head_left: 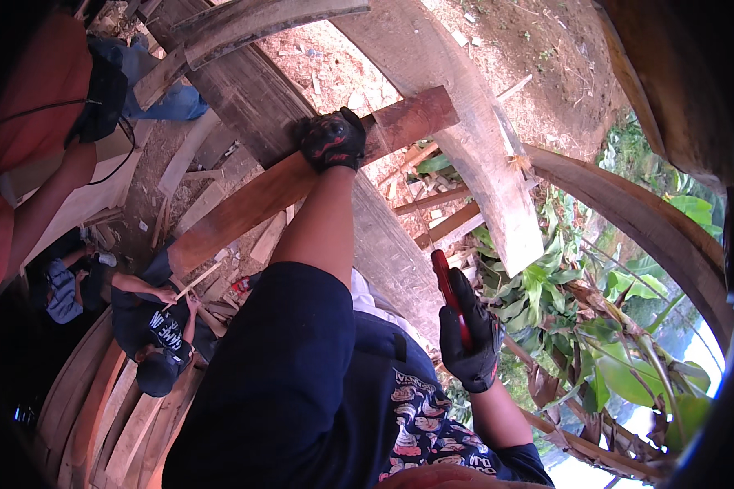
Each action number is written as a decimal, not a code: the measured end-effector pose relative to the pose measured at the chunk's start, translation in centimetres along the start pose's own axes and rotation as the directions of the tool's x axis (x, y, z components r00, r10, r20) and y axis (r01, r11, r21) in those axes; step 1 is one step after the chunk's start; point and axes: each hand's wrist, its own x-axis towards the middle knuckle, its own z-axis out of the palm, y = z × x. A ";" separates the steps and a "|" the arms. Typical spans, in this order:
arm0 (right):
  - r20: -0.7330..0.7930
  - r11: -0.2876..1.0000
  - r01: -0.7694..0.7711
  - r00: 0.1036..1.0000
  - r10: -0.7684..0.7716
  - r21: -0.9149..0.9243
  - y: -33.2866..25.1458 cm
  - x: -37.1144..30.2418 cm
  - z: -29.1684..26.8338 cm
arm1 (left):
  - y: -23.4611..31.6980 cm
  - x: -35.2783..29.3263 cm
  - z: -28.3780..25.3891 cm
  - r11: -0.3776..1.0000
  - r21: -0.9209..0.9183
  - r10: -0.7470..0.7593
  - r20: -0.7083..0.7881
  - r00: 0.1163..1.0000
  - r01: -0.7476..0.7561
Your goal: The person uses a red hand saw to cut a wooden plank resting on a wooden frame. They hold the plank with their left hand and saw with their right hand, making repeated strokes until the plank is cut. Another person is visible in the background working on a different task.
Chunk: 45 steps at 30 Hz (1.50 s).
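Note:
A reddish-brown plank [249,205] runs slantwise from the lower left to the upper middle, crossing a wide grey weathered board [257,102]. My left hand [333,142], in a black glove with red marks, is closed over the plank near its upper end; its fingertips are partly hidden. Lower and to the right, my right hand [475,338], gloved alike, has a slim red-handled tool [444,273] between thumb and fingers. A thin shaft seems to extend upward from the handle, too fine to name the tool's kind. The handle's lower part lies against the palm.
A broad curved plank [473,130] lies beyond the left hand. Curved boards [118,416] are stacked at lower left, near a person in a dark cap [156,373] holding a stick. Another person in a red shirt [37,90] stands at left. Leafy plants [620,367] grow at right.

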 end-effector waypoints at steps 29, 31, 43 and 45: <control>-0.004 0.994 0.110 0.994 -0.110 -0.022 0.7 6.8 4.0 | -1.0 0.3 1.2 0.997 -0.063 -0.034 0.010 0.999 0.035; -0.007 0.993 0.120 0.993 -0.120 -0.007 0.8 12.4 6.4 | -0.9 0.0 2.3 0.998 -0.054 -0.033 -0.107 0.994 0.028; -0.161 0.980 0.198 0.968 -0.194 0.008 5.9 14.2 11.2 | -1.4 0.5 2.0 0.995 -0.030 0.096 0.038 0.995 -0.095; -0.178 0.988 0.149 0.974 -0.141 0.035 7.1 10.2 9.5 | -0.7 0.1 0.3 0.995 -0.051 0.084 0.051 0.995 -0.082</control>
